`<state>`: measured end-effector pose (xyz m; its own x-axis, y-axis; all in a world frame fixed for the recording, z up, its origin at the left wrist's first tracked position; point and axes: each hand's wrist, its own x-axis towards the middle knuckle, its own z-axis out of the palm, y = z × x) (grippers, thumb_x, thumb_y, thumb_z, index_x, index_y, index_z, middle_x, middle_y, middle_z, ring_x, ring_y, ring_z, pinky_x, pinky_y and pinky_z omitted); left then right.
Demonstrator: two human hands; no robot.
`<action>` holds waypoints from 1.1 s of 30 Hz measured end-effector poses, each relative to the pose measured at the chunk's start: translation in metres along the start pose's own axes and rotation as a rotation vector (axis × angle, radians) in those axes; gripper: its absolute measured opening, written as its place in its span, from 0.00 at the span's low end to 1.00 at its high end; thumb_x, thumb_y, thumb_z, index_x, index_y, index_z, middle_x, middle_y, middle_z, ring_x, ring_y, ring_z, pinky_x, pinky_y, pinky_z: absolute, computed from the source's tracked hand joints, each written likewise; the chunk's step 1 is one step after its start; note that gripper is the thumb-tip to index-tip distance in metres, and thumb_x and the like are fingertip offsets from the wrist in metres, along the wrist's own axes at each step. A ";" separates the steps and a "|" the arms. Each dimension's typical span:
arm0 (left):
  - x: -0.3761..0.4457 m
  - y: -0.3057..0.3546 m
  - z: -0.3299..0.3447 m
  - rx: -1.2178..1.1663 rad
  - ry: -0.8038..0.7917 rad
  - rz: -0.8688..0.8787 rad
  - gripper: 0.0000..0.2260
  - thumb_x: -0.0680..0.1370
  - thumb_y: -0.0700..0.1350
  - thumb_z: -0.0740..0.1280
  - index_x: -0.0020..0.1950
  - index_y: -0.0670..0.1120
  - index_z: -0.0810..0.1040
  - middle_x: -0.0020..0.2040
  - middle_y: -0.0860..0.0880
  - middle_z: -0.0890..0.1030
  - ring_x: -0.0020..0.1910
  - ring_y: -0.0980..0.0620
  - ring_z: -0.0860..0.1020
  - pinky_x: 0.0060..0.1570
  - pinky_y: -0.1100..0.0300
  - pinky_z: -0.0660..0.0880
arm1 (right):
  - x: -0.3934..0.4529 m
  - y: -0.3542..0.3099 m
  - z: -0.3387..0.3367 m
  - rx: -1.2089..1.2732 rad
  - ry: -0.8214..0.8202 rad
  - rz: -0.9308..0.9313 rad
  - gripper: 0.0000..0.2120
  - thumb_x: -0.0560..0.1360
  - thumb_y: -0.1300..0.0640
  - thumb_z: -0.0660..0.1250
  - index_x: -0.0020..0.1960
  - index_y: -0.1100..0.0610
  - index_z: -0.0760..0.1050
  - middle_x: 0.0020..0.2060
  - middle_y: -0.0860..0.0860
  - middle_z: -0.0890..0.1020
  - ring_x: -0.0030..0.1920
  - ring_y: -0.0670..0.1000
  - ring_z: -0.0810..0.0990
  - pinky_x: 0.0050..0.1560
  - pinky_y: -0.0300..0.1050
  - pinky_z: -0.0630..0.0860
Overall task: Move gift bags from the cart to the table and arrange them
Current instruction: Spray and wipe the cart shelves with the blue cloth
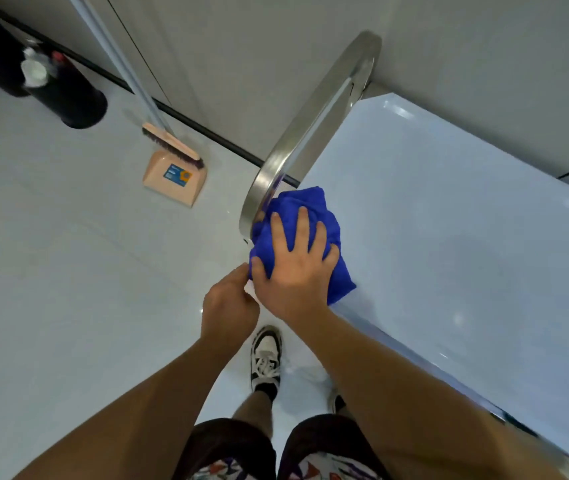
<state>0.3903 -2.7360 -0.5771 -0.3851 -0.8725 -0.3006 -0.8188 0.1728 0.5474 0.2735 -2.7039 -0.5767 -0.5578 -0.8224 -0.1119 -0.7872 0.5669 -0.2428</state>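
Glossy pale-blue table (449, 220), no gift bag in sight, crumpled blue microfibre cloth (305, 209) on its near corner beside the curved steel leg (297, 140), right hand (297, 268) pressing it flat with spread fingers, left hand (229, 306) curled at the corner, grasp unclear, pink dustpan (175, 178) on the floor left of the table.

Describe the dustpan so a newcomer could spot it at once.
Start at the white wall along the top and follow the broom leaning on it down to the floor. The dustpan sits under its bristles: peach plastic with a blue label, unlike the black bins further left.
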 end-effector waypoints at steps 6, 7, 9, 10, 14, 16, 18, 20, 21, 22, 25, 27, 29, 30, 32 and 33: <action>0.005 0.001 -0.010 0.137 -0.046 0.141 0.19 0.75 0.33 0.61 0.58 0.47 0.84 0.55 0.49 0.85 0.54 0.47 0.82 0.54 0.57 0.74 | -0.013 0.020 0.025 -0.127 0.221 -0.153 0.27 0.78 0.53 0.67 0.76 0.49 0.67 0.76 0.60 0.67 0.72 0.68 0.68 0.65 0.68 0.68; 0.006 0.006 -0.011 0.138 -0.034 0.241 0.18 0.74 0.34 0.60 0.56 0.47 0.85 0.53 0.49 0.86 0.52 0.46 0.83 0.53 0.56 0.76 | -0.014 0.024 0.026 -0.146 0.218 -0.158 0.27 0.79 0.54 0.67 0.77 0.48 0.66 0.76 0.60 0.66 0.72 0.67 0.68 0.66 0.67 0.68; 0.008 0.016 -0.009 0.157 -0.033 0.389 0.17 0.72 0.37 0.59 0.50 0.46 0.85 0.47 0.49 0.86 0.45 0.46 0.83 0.46 0.54 0.79 | -0.017 0.028 0.022 -0.144 0.177 -0.148 0.29 0.79 0.55 0.67 0.78 0.47 0.63 0.78 0.59 0.64 0.74 0.67 0.66 0.68 0.66 0.66; 0.009 0.022 -0.008 0.177 -0.047 0.416 0.16 0.71 0.38 0.58 0.48 0.46 0.85 0.45 0.49 0.86 0.43 0.46 0.82 0.44 0.53 0.79 | -0.019 0.031 0.019 -0.130 0.145 -0.145 0.31 0.79 0.55 0.68 0.79 0.46 0.61 0.78 0.59 0.63 0.75 0.67 0.65 0.68 0.67 0.66; 0.001 0.040 0.004 0.207 -0.086 0.474 0.14 0.71 0.40 0.60 0.46 0.47 0.85 0.42 0.51 0.86 0.40 0.48 0.82 0.42 0.52 0.80 | -0.033 0.058 0.008 -0.096 0.083 -0.146 0.34 0.78 0.55 0.67 0.80 0.46 0.59 0.79 0.58 0.60 0.76 0.66 0.62 0.71 0.67 0.64; -0.008 0.050 0.014 0.235 -0.108 0.509 0.12 0.71 0.39 0.62 0.45 0.47 0.85 0.40 0.51 0.85 0.38 0.48 0.82 0.40 0.51 0.80 | -0.045 0.077 0.005 -0.079 0.080 -0.145 0.32 0.79 0.54 0.64 0.80 0.46 0.58 0.79 0.58 0.60 0.77 0.66 0.61 0.72 0.67 0.62; -0.020 0.063 0.028 0.253 -0.133 0.513 0.10 0.72 0.37 0.65 0.44 0.46 0.85 0.40 0.51 0.86 0.38 0.48 0.82 0.40 0.51 0.80 | -0.056 0.096 -0.002 -0.074 0.045 -0.136 0.35 0.78 0.53 0.67 0.81 0.45 0.56 0.80 0.57 0.58 0.78 0.65 0.59 0.73 0.67 0.61; -0.034 0.079 0.043 0.269 -0.154 0.510 0.10 0.71 0.38 0.64 0.44 0.46 0.85 0.39 0.50 0.85 0.37 0.47 0.82 0.39 0.51 0.80 | -0.066 0.117 -0.009 -0.067 -0.017 -0.129 0.41 0.76 0.53 0.70 0.81 0.44 0.51 0.81 0.57 0.54 0.79 0.65 0.56 0.74 0.67 0.59; -0.041 0.087 0.051 0.279 -0.166 0.510 0.11 0.71 0.40 0.62 0.43 0.47 0.84 0.38 0.50 0.85 0.36 0.47 0.81 0.38 0.52 0.79 | -0.073 0.128 -0.011 -0.055 -0.033 -0.120 0.43 0.76 0.53 0.71 0.81 0.43 0.49 0.81 0.56 0.53 0.79 0.65 0.54 0.74 0.67 0.58; -0.049 0.096 0.059 0.289 -0.178 0.515 0.11 0.71 0.41 0.62 0.42 0.47 0.84 0.37 0.50 0.85 0.35 0.47 0.81 0.37 0.53 0.78 | -0.080 0.141 -0.014 -0.045 -0.036 -0.107 0.43 0.75 0.53 0.72 0.81 0.43 0.49 0.81 0.56 0.52 0.79 0.65 0.54 0.74 0.67 0.58; -0.071 0.124 0.085 0.318 -0.221 0.539 0.09 0.72 0.41 0.63 0.39 0.48 0.83 0.34 0.51 0.84 0.33 0.47 0.80 0.35 0.57 0.75 | -0.107 0.179 -0.019 -0.032 -0.022 -0.063 0.43 0.73 0.53 0.73 0.81 0.43 0.52 0.80 0.56 0.55 0.78 0.65 0.55 0.74 0.67 0.59; -0.088 0.141 0.102 0.339 -0.250 0.554 0.12 0.71 0.44 0.60 0.39 0.49 0.84 0.34 0.52 0.84 0.33 0.48 0.80 0.35 0.57 0.76 | -0.125 0.205 -0.022 -0.037 -0.011 -0.044 0.43 0.73 0.54 0.73 0.81 0.43 0.52 0.81 0.56 0.55 0.79 0.65 0.55 0.74 0.67 0.59; -0.104 0.159 0.120 0.380 -0.292 0.565 0.13 0.71 0.45 0.59 0.40 0.50 0.84 0.34 0.53 0.83 0.33 0.49 0.79 0.34 0.56 0.76 | -0.142 0.231 -0.026 -0.030 0.012 -0.023 0.44 0.73 0.54 0.73 0.80 0.42 0.51 0.81 0.55 0.54 0.79 0.65 0.55 0.74 0.67 0.59; -0.111 0.167 0.130 0.399 -0.303 0.585 0.13 0.72 0.46 0.59 0.40 0.50 0.84 0.34 0.52 0.83 0.33 0.49 0.79 0.33 0.57 0.76 | -0.151 0.243 -0.029 -0.027 0.021 -0.008 0.44 0.73 0.55 0.73 0.80 0.42 0.51 0.81 0.55 0.54 0.79 0.65 0.55 0.74 0.67 0.59; -0.126 0.183 0.148 0.418 -0.314 0.654 0.12 0.72 0.45 0.61 0.39 0.50 0.84 0.32 0.52 0.83 0.31 0.48 0.79 0.31 0.58 0.74 | -0.170 0.267 -0.033 -0.027 0.034 0.031 0.44 0.73 0.55 0.73 0.80 0.42 0.52 0.81 0.55 0.55 0.79 0.65 0.55 0.74 0.67 0.59; -0.134 0.192 0.156 0.416 -0.320 0.696 0.11 0.71 0.44 0.61 0.38 0.50 0.84 0.31 0.51 0.82 0.30 0.48 0.78 0.30 0.59 0.73 | -0.180 0.280 -0.035 -0.032 0.040 0.054 0.44 0.73 0.55 0.74 0.80 0.42 0.52 0.81 0.55 0.55 0.79 0.65 0.56 0.74 0.67 0.59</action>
<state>0.2186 -2.5143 -0.5538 -0.9060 -0.3465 -0.2432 -0.4175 0.8267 0.3773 0.1442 -2.3955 -0.5912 -0.6089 -0.7887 -0.0851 -0.7635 0.6118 -0.2068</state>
